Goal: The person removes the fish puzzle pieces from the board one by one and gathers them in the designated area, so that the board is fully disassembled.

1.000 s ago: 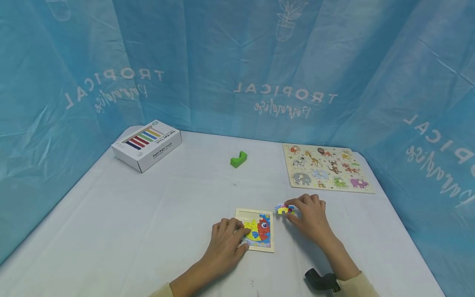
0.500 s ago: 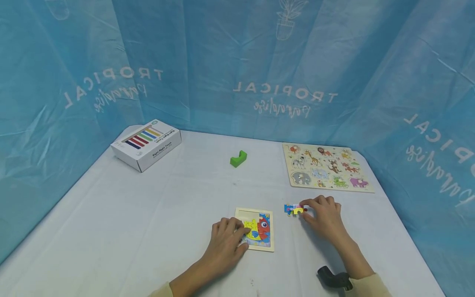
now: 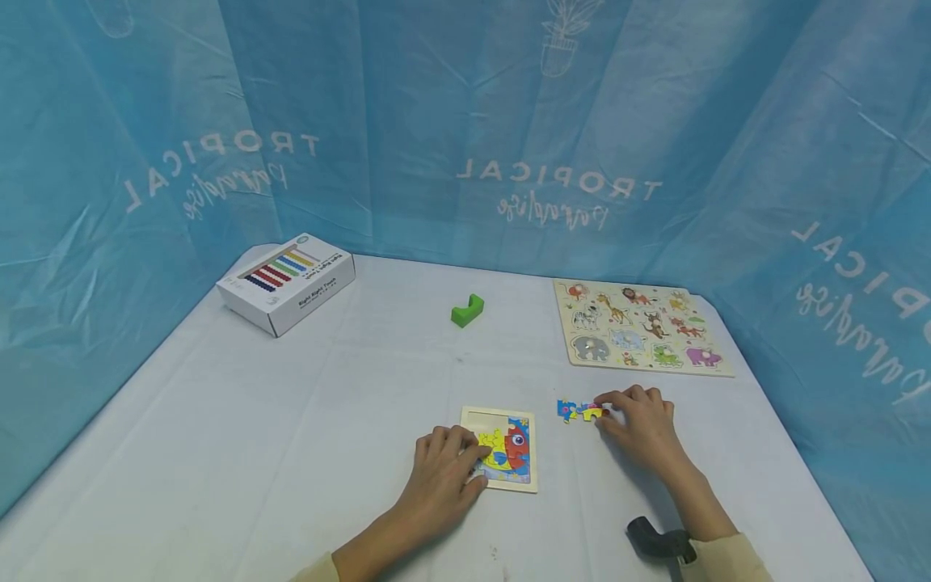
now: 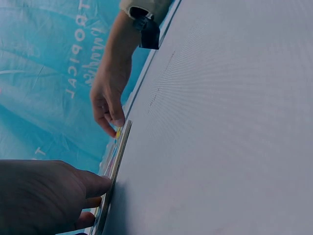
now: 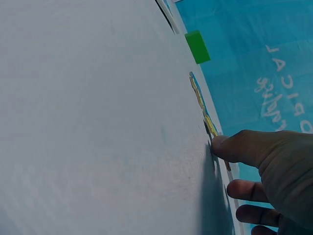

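Note:
My left hand (image 3: 440, 483) rests on the left side of a small wooden tray puzzle (image 3: 536, 461). Its index finger lies on the yellow pieces, and its thumb touches the near edge. A red fish head with a large eye shows in the tray, whose upper left is bare wood. To the right of the tray, my right hand (image 3: 643, 424) pinches a yellow puzzle piece (image 3: 591, 413) between thumb and index finger, low at the tabletop. A blue puzzle piece (image 3: 565, 411) lies just left of it. In the right wrist view the thumb (image 5: 222, 145) meets the end of these pieces.
A wooden animal peg puzzle (image 3: 640, 330) lies at the back right. A green block (image 3: 467, 311) with a notch sits at the back middle. The white toy box (image 3: 287, 284) stands back left. Blue curtains (image 3: 465, 129) surround the white table (image 3: 349, 404).
My right hand has moved right, away from the tray, with the puzzle pieces. The blue and yellow pieces now lie more spread out side by side. My left hand has stayed on the tray.

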Demonstrator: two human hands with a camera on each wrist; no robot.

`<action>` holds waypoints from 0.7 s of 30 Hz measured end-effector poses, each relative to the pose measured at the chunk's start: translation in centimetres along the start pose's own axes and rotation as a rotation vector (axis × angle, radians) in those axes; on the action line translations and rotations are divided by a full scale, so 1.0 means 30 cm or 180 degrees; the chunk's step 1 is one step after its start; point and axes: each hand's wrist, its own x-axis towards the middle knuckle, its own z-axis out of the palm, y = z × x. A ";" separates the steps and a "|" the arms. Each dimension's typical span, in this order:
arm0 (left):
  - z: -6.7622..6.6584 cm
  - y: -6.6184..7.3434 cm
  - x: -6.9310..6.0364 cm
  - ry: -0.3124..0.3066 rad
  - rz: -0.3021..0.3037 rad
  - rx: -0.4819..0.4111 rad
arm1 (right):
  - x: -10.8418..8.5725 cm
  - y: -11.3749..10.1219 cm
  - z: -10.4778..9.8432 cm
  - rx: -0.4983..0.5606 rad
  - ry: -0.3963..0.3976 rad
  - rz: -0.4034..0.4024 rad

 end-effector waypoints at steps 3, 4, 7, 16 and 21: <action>0.001 0.000 -0.001 -0.0003 -0.0006 0.0008 | -0.001 0.005 0.004 0.0052 -0.0022 0.0022; 0.001 0.000 -0.001 -0.0003 -0.0008 0.0008 | -0.002 0.006 0.005 0.0070 -0.0021 0.0015; 0.001 0.001 -0.001 -0.0002 -0.0014 -0.0002 | -0.003 0.008 0.008 0.0101 -0.0003 0.0002; -0.005 0.003 0.002 -0.0028 -0.0024 -0.0016 | 0.000 0.010 0.010 0.0101 -0.0058 0.0001; -0.005 0.003 0.005 -0.0034 -0.0041 0.0005 | 0.003 0.004 0.007 0.0074 -0.0076 0.0001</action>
